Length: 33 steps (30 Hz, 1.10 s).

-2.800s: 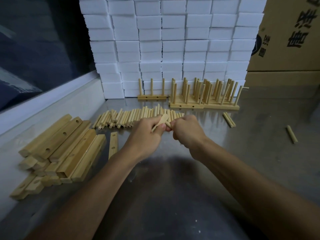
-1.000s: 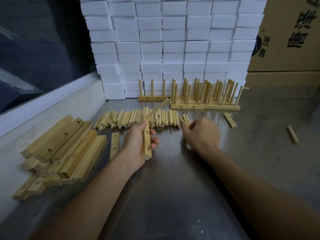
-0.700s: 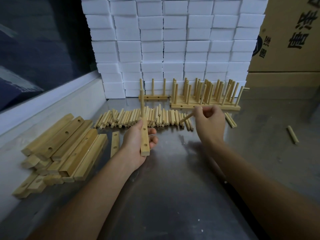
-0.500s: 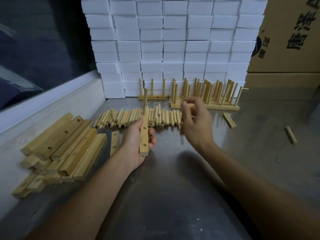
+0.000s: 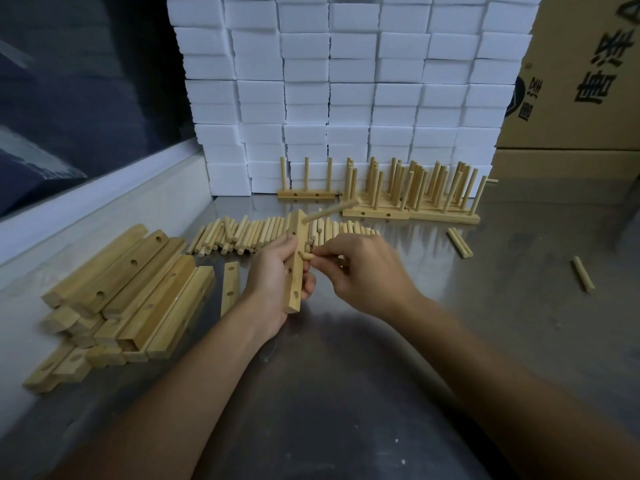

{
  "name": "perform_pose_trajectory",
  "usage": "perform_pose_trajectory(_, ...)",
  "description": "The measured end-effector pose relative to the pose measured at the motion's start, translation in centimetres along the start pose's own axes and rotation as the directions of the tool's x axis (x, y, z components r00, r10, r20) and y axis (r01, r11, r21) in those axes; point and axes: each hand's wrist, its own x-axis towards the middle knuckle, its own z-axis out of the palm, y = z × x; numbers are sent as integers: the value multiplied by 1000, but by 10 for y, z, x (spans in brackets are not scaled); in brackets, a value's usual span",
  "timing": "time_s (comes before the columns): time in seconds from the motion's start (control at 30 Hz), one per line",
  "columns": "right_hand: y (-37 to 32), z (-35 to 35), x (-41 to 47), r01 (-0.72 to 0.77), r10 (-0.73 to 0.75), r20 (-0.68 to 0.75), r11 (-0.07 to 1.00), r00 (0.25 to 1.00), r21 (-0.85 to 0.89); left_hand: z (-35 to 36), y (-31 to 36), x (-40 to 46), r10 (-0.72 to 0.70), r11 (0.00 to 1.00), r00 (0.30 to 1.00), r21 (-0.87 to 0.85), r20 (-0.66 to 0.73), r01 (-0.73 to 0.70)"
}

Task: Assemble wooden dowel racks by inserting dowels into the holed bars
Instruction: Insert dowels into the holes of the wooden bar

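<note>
Bar (image 5: pixel 295 268) in L hand (image 5: pixel 273 282), dowel (image 5: pixel 308 257) in R hand (image 5: pixel 363 271)

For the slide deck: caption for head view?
Left hand holds a holed bar; right hand presses a second dowel in.

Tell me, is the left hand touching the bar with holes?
Touching. The head view shows the left hand with fingers wrapped around the holed bar.

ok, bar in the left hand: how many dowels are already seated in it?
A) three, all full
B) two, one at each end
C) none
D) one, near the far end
D: the bar in the left hand has one dowel sticking out near its far end, while the right hand brings a second dowel to the next hole.
</note>
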Motion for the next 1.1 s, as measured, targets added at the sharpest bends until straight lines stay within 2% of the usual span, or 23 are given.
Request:
perform_pose_trajectory(0.07, -1, -2, -2, 30, -33, -44, 997, 998, -75, 1, 0, -1, 34, 997, 999, 73, 3, -34)
perform_pose_trajectory(0.2, -9, -3, -3, 106, -130, -122, 977, 984, -187, 1, 2, -1, 60, 993, 998, 103, 2, -59)
perform_pose_trajectory(0.4, -7, -5, -4, 76, -86, -116, 993, 989, -90, 0, 5, -1, 33, 993, 999, 114, 36, -37)
perform_pose_trajectory(0.53, -11, -5, -4, 114, -136, -92, 971, 986, -211, -2, 8, -1, 81, 962, 996, 260, 25, -85)
perform_pose_trajectory(0.63, -14, -4, -5, 104, -128, -84, 964, 988, -246, 1, 9, -2, 118, 954, 993, 276, 21, -119)
perform_pose_trajectory(0.8, -17, -6, -6, 31, -62, -103, 960, 993, -277, 8, 5, -5, 192, 922, 981, 335, 40, -194)
perform_pose_trajectory(0.97, -18, -5, -4, -146, 118, -126, 959, 985, -241, 12, 5, -3, 243, 884, 968, 398, 56, -245)
perform_pose_trajectory(1.1, -17, -2, -4, -272, 265, -86, 959, 960, -78, 12, 2, -6, 238, 887, 970, 397, 49, -237)
